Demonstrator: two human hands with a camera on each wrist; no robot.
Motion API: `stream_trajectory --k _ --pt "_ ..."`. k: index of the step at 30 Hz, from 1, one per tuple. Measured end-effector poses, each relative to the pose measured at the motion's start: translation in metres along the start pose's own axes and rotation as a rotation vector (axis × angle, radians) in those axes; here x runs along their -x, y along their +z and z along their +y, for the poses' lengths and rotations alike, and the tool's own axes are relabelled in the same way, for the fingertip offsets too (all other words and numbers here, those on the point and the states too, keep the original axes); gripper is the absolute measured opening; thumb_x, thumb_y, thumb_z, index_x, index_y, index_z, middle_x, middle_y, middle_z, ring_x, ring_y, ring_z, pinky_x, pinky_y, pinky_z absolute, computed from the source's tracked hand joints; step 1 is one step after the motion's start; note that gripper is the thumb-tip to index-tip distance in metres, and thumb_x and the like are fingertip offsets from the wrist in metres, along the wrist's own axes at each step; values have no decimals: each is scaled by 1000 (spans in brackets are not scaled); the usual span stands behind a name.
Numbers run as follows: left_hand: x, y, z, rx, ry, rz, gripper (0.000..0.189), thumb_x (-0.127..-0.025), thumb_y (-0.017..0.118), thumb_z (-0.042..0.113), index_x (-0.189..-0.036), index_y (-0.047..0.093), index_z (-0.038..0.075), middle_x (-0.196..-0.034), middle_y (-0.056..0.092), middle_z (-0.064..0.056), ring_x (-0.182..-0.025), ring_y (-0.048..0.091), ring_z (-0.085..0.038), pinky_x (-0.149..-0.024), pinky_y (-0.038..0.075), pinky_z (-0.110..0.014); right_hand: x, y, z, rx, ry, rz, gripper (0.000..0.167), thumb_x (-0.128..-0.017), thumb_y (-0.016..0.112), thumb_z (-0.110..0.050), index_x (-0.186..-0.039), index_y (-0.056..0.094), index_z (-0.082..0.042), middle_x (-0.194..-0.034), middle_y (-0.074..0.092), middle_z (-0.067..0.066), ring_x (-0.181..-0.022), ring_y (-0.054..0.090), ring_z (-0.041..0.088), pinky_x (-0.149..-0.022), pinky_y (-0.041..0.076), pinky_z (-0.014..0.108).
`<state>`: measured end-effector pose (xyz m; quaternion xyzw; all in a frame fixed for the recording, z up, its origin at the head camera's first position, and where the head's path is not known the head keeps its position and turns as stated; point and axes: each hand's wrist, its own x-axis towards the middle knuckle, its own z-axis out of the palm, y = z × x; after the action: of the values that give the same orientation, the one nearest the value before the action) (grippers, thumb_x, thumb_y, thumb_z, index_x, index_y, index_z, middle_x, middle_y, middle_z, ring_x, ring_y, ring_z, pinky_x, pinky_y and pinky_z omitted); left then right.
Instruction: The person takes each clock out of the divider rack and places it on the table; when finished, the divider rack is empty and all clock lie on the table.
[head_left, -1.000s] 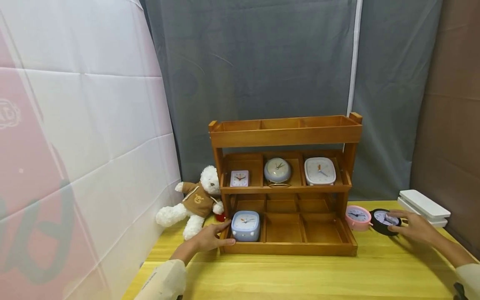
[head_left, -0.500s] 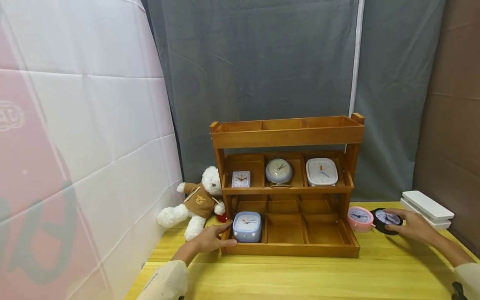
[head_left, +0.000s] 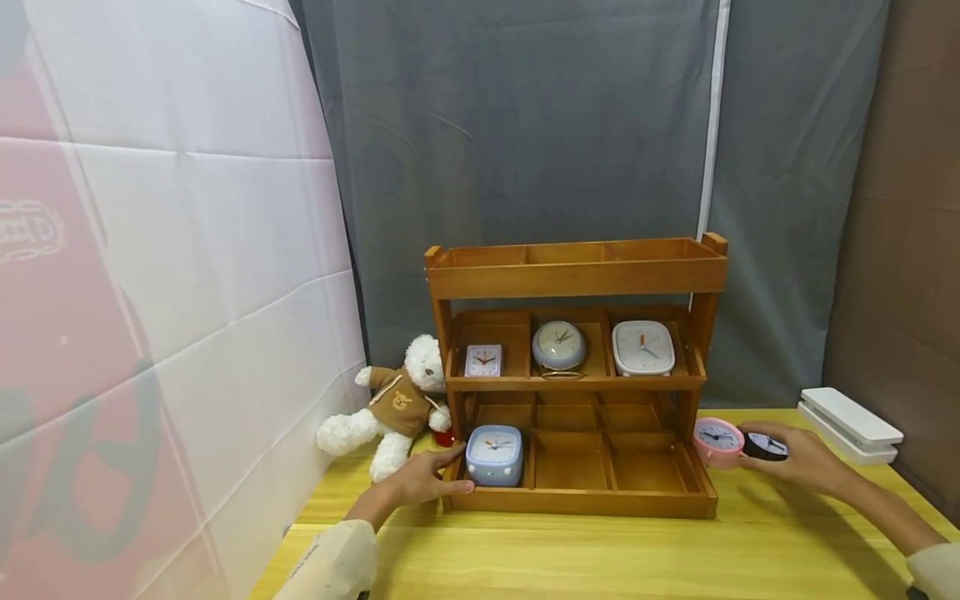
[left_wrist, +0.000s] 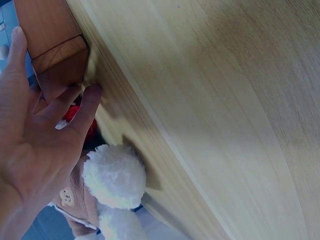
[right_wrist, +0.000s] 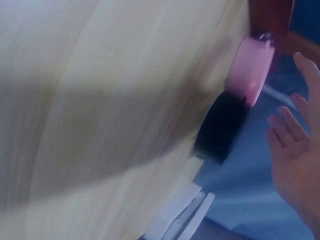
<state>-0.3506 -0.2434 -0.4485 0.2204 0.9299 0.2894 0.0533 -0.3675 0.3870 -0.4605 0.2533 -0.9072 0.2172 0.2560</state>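
Note:
My left hand [head_left: 420, 481] rests at the lower left corner of the brown wooden shelf rack [head_left: 573, 503], fingers spread along its side and thumb at the front edge. Just beside the thumb, a blue alarm clock [head_left: 493, 457] stands in the bottom left compartment. Over on the right, my right hand [head_left: 806, 462] reaches toward a pink alarm clock [head_left: 717, 442], its fingertips close to the clock's right side. A black round clock [head_left: 765, 447] is partly covered by that hand. In the right wrist view, the fingers [right_wrist: 287, 127] are extended, with both clocks apart from them.
On the middle tier sit a small lilac clock [head_left: 483, 361], a round clock [head_left: 559, 345] and a white clock [head_left: 643, 347]. A white teddy bear [head_left: 401, 400] leans left of the rack. White flat boxes [head_left: 851, 421] lie at the far right.
My right hand has moved left from the black clock to the pink one. The left hand keeps its place at the rack's corner.

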Motion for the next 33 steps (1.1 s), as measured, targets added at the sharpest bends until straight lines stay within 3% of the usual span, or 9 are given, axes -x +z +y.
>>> stream_trajectory --k 5,8,12,14,17,24,27,30,33 --pt "0 2 -1 -9 4 3 83 -94 77 44 -158 43 4 -146 55 -29 -86 61 -15 -93 53 -47 -2 6 -21 5 -120 30 57 -69 98 -25 -118 76 -8 -111 77 10 -99 71 25 -85 44 9" --pt "1 2 -1 -6 20 7 82 -94 78 43 -157 44 2 -145 55 -30 -92 64 -18 -96 53 -50 -5 8 -37 4 -164 21 59 -67 98 -25 -120 75 -9 -113 77 10 -98 71 24 -82 52 18" --pt "3 2 -1 -2 34 9 82 -94 78 42 -156 44 1 -145 55 -30 -94 65 -19 -101 51 -54 -11 12 -60 -31 -161 -10 60 -72 96 -26 -124 74 -9 -120 75 11 -104 70 22 -78 58 31" --pt "4 1 -1 -7 33 11 82 -94 78 42 -156 44 1 -145 55 -29 -91 63 -18 -99 52 -52 -15 19 -71 -77 -165 -17 57 -75 95 -25 -125 73 -8 -123 74 10 -109 69 22 -83 56 25" --pt "7 -3 -3 -20 29 17 82 -94 79 41 -156 44 0 -144 56 -29 -91 62 -18 -97 52 -51 -21 30 -91 -122 -164 -36 55 -79 93 -26 -126 73 -8 -126 73 7 -114 67 25 -89 55 26" --pt "7 0 -3 -12 13 17 83 -92 80 42 -156 45 2 -142 59 -28 -88 60 -20 -95 51 -50 -34 47 -125 -186 -186 -103 57 -85 88 -32 -133 69 -8 -131 70 8 -118 66 33 -93 57 43" --pt "5 2 -2 -10 23 22 83 -92 80 42 -156 46 1 -143 58 -28 -105 67 -28 -101 51 -53 -42 53 -138 -242 -137 -160 59 -90 83 -40 -138 66 -12 -137 67 9 -122 65 36 -95 56 49" --pt "4 2 -1 0 28 32 83 -92 80 42 -156 45 1 -144 56 -29 -119 64 -37 -105 48 -55 -55 59 -152 -274 -116 -182 60 -90 81 -44 -140 65 -15 -139 66 9 -124 64 37 -98 54 53" --pt "2 1 -1 6 26 39 83 -93 80 42 -156 45 2 -145 55 -29 -118 64 -36 -106 48 -55 -70 66 -167 -291 -125 -193 61 -91 81 -44 -141 65 -13 -140 65 11 -126 62 38 -100 53 56"
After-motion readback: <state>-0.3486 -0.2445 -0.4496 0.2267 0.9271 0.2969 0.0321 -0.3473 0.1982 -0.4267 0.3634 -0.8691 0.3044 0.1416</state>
